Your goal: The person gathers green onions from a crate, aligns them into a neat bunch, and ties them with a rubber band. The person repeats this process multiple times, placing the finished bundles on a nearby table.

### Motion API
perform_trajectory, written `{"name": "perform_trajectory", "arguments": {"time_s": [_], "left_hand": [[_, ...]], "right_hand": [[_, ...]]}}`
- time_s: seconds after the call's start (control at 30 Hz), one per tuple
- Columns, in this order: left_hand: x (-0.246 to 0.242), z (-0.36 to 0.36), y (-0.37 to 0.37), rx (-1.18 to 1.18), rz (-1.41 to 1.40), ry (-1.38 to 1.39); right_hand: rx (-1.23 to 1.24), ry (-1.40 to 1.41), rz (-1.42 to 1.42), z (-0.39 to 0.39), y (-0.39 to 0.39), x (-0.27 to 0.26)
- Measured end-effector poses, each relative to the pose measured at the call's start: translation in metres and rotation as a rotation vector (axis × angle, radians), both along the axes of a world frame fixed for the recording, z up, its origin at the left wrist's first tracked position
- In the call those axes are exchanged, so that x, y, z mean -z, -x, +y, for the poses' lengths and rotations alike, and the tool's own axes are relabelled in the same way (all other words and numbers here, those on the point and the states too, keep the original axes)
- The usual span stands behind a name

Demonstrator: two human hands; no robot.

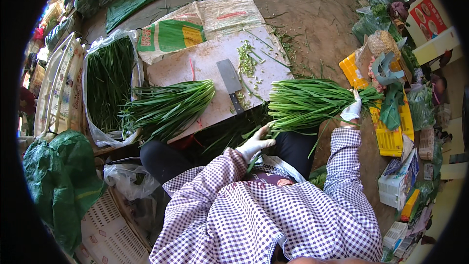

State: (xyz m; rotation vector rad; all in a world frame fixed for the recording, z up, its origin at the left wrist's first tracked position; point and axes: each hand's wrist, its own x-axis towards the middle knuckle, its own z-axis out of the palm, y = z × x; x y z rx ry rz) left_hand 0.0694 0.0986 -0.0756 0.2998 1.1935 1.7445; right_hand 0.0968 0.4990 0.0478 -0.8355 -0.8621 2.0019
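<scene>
My right hand [352, 107], in a white glove, grips a large bundle of garlic chives [307, 104] near its leafy right end. The bundle lies sideways above my right knee, its pale cut ends to the left. My left hand [256, 141], also gloved, is below those ends, thumb spread from the fingers and fingertips at the lowest stalks. A second chive bundle [172, 104] rests on the left of a white cutting board [176, 64], its leaves hanging past the edge. Between the bundles lies a cleaver [229, 75] with a black handle, beside chopped stem bits [247, 58].
At left stands a plastic-lined crate of chives [110, 80]; below it, a green sack [58, 172] hangs over a white crate [110, 223]. A woven sack [227, 18] lies beyond the board. Yellow crates [390, 139] and bagged greens [421, 102] line the right side.
</scene>
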Motion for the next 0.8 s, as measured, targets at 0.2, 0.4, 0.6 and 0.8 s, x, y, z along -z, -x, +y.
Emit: {"name": "perform_trajectory", "arguments": {"time_s": [0.2,0.4,0.6,0.8], "left_hand": [[-0.066,0.019,0.000,-0.009,-0.266,-0.507],[-0.041,0.005,0.013,-0.238,-0.325,-0.148],[-0.047,0.012,0.027,-0.293,-0.235,-0.171],[-0.062,0.015,0.035,-0.273,-0.257,-0.412]], "right_hand": [[-0.183,0.099,0.303,-0.036,-0.013,-0.061],[-0.257,-0.030,0.253,-0.052,-0.013,-0.057],[-0.261,0.013,0.254,-0.042,-0.013,-0.043],[-0.347,0.039,0.413,-0.043,-0.014,-0.050]]}}
